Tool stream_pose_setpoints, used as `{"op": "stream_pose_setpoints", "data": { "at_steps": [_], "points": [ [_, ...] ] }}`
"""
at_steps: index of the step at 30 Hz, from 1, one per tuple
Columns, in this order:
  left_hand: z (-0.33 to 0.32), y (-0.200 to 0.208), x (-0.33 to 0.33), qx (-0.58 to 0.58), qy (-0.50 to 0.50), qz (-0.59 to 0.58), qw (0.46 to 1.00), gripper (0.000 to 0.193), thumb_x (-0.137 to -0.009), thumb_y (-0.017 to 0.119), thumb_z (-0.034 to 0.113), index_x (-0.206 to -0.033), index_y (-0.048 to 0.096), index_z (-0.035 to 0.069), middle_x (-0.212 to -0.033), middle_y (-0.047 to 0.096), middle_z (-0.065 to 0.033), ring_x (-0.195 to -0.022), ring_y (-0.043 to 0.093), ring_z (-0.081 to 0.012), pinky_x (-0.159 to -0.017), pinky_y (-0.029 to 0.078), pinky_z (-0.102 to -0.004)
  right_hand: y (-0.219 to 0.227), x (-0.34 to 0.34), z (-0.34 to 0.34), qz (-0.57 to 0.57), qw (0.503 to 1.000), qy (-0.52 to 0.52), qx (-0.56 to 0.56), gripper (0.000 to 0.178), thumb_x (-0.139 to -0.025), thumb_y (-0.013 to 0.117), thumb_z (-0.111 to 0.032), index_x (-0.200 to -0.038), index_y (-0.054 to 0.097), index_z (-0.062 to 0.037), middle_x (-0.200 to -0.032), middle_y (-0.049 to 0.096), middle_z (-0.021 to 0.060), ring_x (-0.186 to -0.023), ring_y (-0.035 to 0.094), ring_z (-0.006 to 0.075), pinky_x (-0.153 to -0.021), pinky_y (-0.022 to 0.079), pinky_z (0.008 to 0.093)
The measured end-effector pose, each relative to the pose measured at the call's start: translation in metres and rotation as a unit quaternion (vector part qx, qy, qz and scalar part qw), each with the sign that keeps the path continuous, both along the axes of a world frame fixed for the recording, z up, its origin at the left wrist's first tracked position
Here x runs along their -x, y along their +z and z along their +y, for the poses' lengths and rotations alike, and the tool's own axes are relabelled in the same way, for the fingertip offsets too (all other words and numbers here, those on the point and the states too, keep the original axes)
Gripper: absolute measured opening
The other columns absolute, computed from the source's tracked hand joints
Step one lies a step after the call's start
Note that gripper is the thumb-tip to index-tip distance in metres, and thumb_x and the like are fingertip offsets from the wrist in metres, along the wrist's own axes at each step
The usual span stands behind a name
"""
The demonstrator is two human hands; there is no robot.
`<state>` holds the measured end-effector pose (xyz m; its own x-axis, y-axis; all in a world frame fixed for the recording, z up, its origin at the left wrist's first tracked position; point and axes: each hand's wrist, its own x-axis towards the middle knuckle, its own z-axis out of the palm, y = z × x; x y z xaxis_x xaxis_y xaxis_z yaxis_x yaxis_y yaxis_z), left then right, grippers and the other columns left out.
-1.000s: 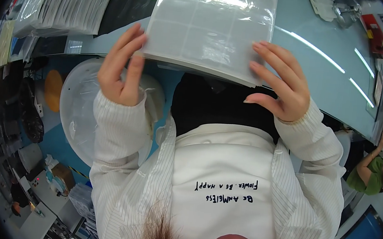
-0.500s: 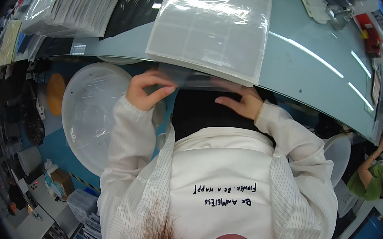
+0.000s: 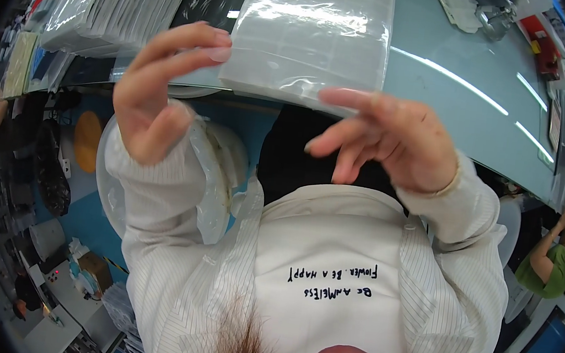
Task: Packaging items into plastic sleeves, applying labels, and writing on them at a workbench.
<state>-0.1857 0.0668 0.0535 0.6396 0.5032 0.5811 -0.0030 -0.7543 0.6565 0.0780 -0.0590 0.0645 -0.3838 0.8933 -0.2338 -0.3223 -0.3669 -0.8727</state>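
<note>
A stack of clear, shiny plastic sheets or sleeves (image 3: 303,48) with a faint grid of rectangles lies at the front edge of the table. My left hand (image 3: 157,91) is raised at the stack's left edge, fingers apart and nothing visible in it. Its fingertips are close to the plastic; whether they touch it I cannot tell. Over the stack's front right corner hovers my right hand (image 3: 397,137), index finger stretched along the front edge and the other fingers loosely bent, with nothing visible between them.
A thick pile of plastic-wrapped sheets (image 3: 117,11) stands at the left of the glossy table (image 3: 457,91). Below the table on the left is a round translucent tub (image 3: 110,193), partly behind my sleeve, and an orange-brown stool (image 3: 87,141). Another person in green (image 3: 548,270) is at far right.
Both hands have come up from below the table edge to the stack, the left one moving out to the left. The blurred see-through piece between them no longer shows there.
</note>
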Motion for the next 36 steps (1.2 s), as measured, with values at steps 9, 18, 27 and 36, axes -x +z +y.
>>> {"op": "stream_pose_setpoints", "data": {
  "at_steps": [9, 18, 27, 36],
  "points": [
    [0.015, 0.017, -0.025, 0.030, -0.042, -0.065, 0.997, 0.028, -0.070, 0.062, -0.017, -0.095, 0.067, -0.004, -0.092, 0.066, -0.0161, -0.082, 0.066, -0.0218, -0.073, 0.054, -0.0266, -0.031, -0.074, 0.026, -0.206, 0.879, -0.241, -0.355, 0.049, -0.074, 0.075, -0.031, -0.109, 0.057, -0.0011, -0.090, 0.065, 0.0067, -0.076, 0.062, 0.0176, -0.072, 0.047, 0.0267],
    [0.002, 0.028, -0.012, 0.028, -0.006, -0.061, 0.998, 0.038, -0.071, 0.062, -0.016, -0.108, 0.059, -0.007, -0.087, 0.068, -0.0168, -0.077, 0.067, -0.0209, -0.069, 0.054, -0.0245, -0.013, -0.034, 0.012, -0.309, 0.799, -0.111, -0.504, 0.030, -0.071, 0.073, -0.004, -0.097, 0.062, 0.0038, -0.090, 0.065, 0.0137, -0.073, 0.060, 0.0213, -0.064, 0.047, 0.0292],
    [0.013, 0.048, -0.001, 0.001, -0.045, 0.067, 0.997, 0.035, -0.075, 0.064, -0.009, -0.109, 0.057, -0.006, -0.089, 0.067, -0.0167, -0.082, 0.067, -0.0221, -0.077, 0.052, -0.0303, 0.026, -0.028, 0.012, -0.428, 0.724, -0.076, -0.535, 0.021, -0.072, 0.072, -0.007, -0.089, 0.066, 0.0040, -0.080, 0.064, 0.0135, -0.064, 0.059, 0.0198, -0.054, 0.045, 0.0265],
    [0.081, 0.022, -0.050, 0.212, -0.025, 0.102, 0.972, 0.031, -0.082, 0.062, -0.001, -0.112, 0.058, -0.002, -0.089, 0.068, -0.0110, -0.083, 0.066, -0.0159, -0.076, 0.052, -0.0241, -0.015, -0.066, 0.067, -0.384, 0.850, -0.147, -0.331, 0.004, -0.077, 0.067, -0.002, -0.080, 0.069, -0.0003, -0.080, 0.066, 0.0100, -0.071, 0.061, 0.0162, -0.065, 0.047, 0.0249]
  ]
}}
